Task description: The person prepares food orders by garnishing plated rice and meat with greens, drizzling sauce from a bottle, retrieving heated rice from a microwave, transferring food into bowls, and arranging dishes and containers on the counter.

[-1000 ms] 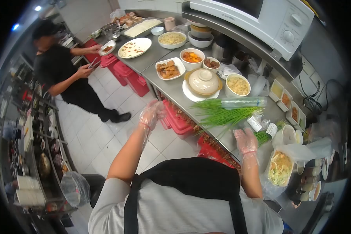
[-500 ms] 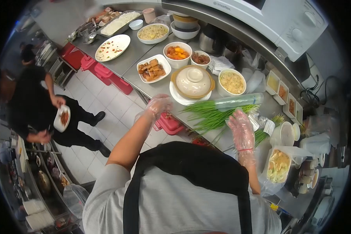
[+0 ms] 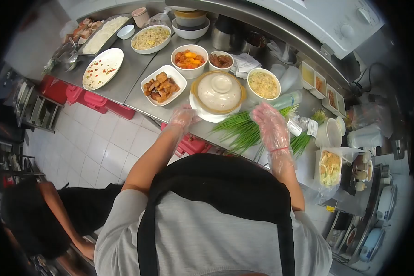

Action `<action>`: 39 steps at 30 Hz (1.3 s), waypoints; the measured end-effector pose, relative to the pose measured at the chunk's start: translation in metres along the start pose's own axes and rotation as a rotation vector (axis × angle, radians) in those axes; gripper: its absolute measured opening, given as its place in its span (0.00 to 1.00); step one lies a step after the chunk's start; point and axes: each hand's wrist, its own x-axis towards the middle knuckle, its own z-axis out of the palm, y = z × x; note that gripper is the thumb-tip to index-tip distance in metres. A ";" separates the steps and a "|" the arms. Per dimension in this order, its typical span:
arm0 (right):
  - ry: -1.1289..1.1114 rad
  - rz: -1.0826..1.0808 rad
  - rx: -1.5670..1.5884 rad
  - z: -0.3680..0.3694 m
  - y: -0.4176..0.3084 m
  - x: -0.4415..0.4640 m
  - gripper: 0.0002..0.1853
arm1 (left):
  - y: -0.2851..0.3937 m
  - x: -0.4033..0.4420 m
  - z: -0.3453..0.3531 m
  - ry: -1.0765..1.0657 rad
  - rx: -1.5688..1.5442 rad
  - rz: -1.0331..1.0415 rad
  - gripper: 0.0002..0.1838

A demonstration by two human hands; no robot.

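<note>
A lidded beige clay pot (image 3: 220, 93) rests on a white plate (image 3: 210, 115) at the counter's front edge. My left hand (image 3: 183, 118), in a clear plastic glove, reaches to the plate's left side with fingers stretched out; whether it touches the plate I cannot tell. On the other side, my gloved right hand (image 3: 269, 122) hovers over or rests on a bunch of green onions (image 3: 237, 129), fingers extended and nothing visible in them. A clear plastic sleeve (image 3: 289, 99) lies behind that hand, partly hidden by it.
Around the pot stand a square dish of browned cubes (image 3: 162, 87), a bowl of red and yellow food (image 3: 189, 60), a cup of brown pieces (image 3: 221, 60) and a tub of fried rice (image 3: 264, 84). Another person (image 3: 46, 221) bends at lower left.
My left hand stays by the plate's left side. My right hand has moved closer to the pot. The other person, earlier standing with a white dish, now bends at lower left. The view has shifted.
</note>
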 end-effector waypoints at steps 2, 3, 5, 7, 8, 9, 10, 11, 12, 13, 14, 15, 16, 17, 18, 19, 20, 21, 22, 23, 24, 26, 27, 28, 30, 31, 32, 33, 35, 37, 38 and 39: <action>0.004 -0.030 -0.015 0.018 0.003 -0.006 0.19 | 0.003 0.002 0.000 -0.007 -0.043 0.031 0.12; 0.006 -0.049 -0.022 0.025 0.006 -0.009 0.19 | -0.003 0.001 -0.007 -0.019 0.006 0.075 0.13; 0.049 -0.040 -0.021 0.027 0.020 -0.019 0.19 | -0.018 0.011 -0.024 -0.074 0.111 0.210 0.14; 0.045 -0.095 -0.021 0.022 0.024 -0.014 0.19 | -0.029 0.015 -0.033 -0.095 0.193 0.392 0.16; 0.038 -0.107 -0.023 0.019 0.027 -0.013 0.19 | -0.023 0.017 -0.044 -0.082 0.797 0.625 0.20; 0.054 -0.110 0.017 0.021 0.027 -0.016 0.19 | 0.012 -0.031 -0.018 0.038 0.484 0.467 0.19; 0.075 -0.099 0.063 0.025 0.026 -0.019 0.19 | -0.031 0.004 -0.045 0.026 0.736 0.774 0.18; 0.105 -0.087 0.089 0.029 0.021 -0.019 0.19 | -0.016 -0.014 -0.043 -0.012 0.942 0.819 0.20; 0.136 -0.061 0.119 0.033 0.016 -0.020 0.19 | -0.009 -0.023 -0.036 0.001 1.006 1.031 0.23; 0.104 -0.126 0.139 0.034 0.008 -0.024 0.18 | 0.000 -0.033 -0.030 -0.030 1.035 1.133 0.26; 0.094 -0.205 0.154 0.037 -0.003 -0.027 0.18 | 0.002 -0.036 -0.027 -0.051 1.043 1.185 0.29; 0.086 -0.272 0.168 0.040 -0.017 -0.033 0.18 | 0.000 -0.035 -0.024 -0.039 1.053 1.202 0.30; 0.084 -0.329 0.181 0.041 -0.029 -0.037 0.18 | -0.002 -0.035 -0.024 -0.026 1.064 1.208 0.32; 0.087 -0.380 0.168 0.037 -0.041 -0.041 0.16 | -0.002 -0.036 -0.023 -0.013 1.104 1.208 0.32; 0.078 -0.466 0.172 0.032 -0.048 -0.047 0.15 | -0.003 -0.036 -0.022 0.004 1.143 1.206 0.33; 0.069 -0.547 0.173 0.026 -0.055 -0.053 0.13 | -0.002 -0.036 -0.021 0.023 1.181 1.197 0.34; 0.061 -0.623 0.171 0.020 -0.059 -0.058 0.11 | -0.001 -0.033 -0.021 0.009 1.175 1.228 0.34; 0.103 -0.686 0.086 0.013 -0.062 -0.064 0.10 | -0.003 -0.028 -0.021 -0.001 1.167 1.251 0.35; 0.137 -0.727 -0.006 0.006 -0.063 -0.068 0.08 | -0.007 -0.027 -0.024 0.005 1.160 1.253 0.36; 0.159 -0.747 -0.105 0.004 -0.062 -0.068 0.07 | -0.011 -0.023 -0.028 -0.012 1.159 1.237 0.36; 0.212 -0.714 -0.083 0.009 -0.061 -0.070 0.06 | -0.013 -0.021 -0.029 -0.012 1.154 1.203 0.37; 0.294 -0.604 -0.068 0.027 -0.061 -0.074 0.05 | -0.016 -0.019 -0.034 -0.005 1.090 1.218 0.37; 0.261 -0.600 -0.087 0.030 -0.059 -0.069 0.04 | -0.018 -0.018 -0.038 0.017 1.052 1.232 0.36; 0.227 -0.596 -0.105 0.030 -0.057 -0.063 0.04 | -0.021 -0.020 -0.041 0.041 1.016 1.246 0.35; 0.192 -0.557 -0.161 0.034 -0.057 -0.055 0.05 | -0.014 -0.045 -0.049 0.126 1.067 1.310 0.32; 0.182 -0.524 -0.196 0.039 -0.058 -0.052 0.06 | -0.017 -0.061 -0.057 0.171 1.116 1.202 0.31; 0.168 -0.496 -0.225 0.042 -0.058 -0.043 0.07 | -0.024 -0.075 -0.066 0.215 1.162 1.094 0.29; 0.165 -0.464 -0.284 0.034 -0.058 -0.032 0.12 | -0.037 -0.085 -0.077 0.291 1.148 1.090 0.28; 0.073 -0.423 -0.309 0.046 -0.054 -0.025 0.14 | -0.067 -0.111 -0.101 0.422 1.169 0.982 0.29; -0.013 -0.391 -0.344 0.047 -0.049 -0.011 0.21 | -0.094 -0.142 -0.123 0.545 1.190 0.865 0.29; -0.088 -0.350 -0.301 0.050 -0.045 -0.004 0.23 | -0.112 -0.162 -0.130 0.615 1.219 0.794 0.30; -0.155 -0.310 -0.258 0.054 -0.041 0.002 0.26 | -0.128 -0.182 -0.134 0.676 1.244 0.723 0.30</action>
